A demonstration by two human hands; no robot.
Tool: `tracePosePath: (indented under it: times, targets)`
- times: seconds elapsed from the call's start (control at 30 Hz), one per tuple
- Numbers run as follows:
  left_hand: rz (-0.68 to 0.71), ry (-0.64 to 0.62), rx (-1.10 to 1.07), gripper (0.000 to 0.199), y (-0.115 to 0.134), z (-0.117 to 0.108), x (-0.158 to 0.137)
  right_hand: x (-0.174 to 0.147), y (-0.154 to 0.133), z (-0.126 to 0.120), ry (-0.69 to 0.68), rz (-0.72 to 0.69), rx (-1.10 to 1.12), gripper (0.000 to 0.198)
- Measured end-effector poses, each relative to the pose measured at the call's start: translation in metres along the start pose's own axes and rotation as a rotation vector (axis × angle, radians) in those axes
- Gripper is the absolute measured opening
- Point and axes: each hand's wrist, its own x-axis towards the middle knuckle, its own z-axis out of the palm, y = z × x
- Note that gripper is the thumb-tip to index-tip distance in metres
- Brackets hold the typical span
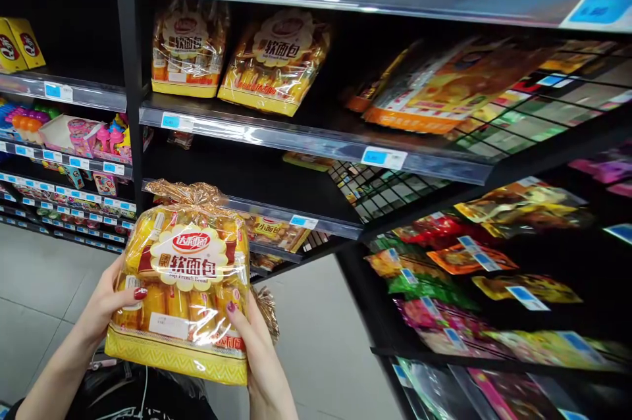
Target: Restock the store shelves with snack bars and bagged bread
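Note:
Between my two hands is a clear bag of soft French bread, tied at the top, with a yellow band along its bottom edge. My left hand grips its left side, thumb pressed on the front. On the right side my right hand holds it the same way, thumb over the front and the other fingers hidden behind. Part of a second brown-gold wrapper shows behind the bag by my right hand; I cannot tell if it is held too. Two similar bread bags, a left one and a right one, stand on the shelf ahead.
A shelf edge with price tags runs in front of me. Orange-trimmed packets lean at its right by a wire mesh side. Bagged snacks hang on the right, blurred. Toys and boxes fill shelves at left. Grey tiled floor lies below.

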Motion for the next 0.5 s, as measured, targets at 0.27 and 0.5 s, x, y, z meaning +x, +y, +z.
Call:
tracePosePath:
  times: [0.27, 0.5]
  targets:
    - [-0.032, -0.007, -0.005, 0.065, 0.0012, 0.0001, 0.0003, 0.0010, 0.0017, 0.0007, 0.017, 0.012, 0.031, 0.072]
    - [-0.023, -0.012, 0.009, 0.060, 0.0024, -0.0018, -0.0020, -0.0003, 0.0023, 0.0050, 0.021, 0.017, 0.042, 0.073]
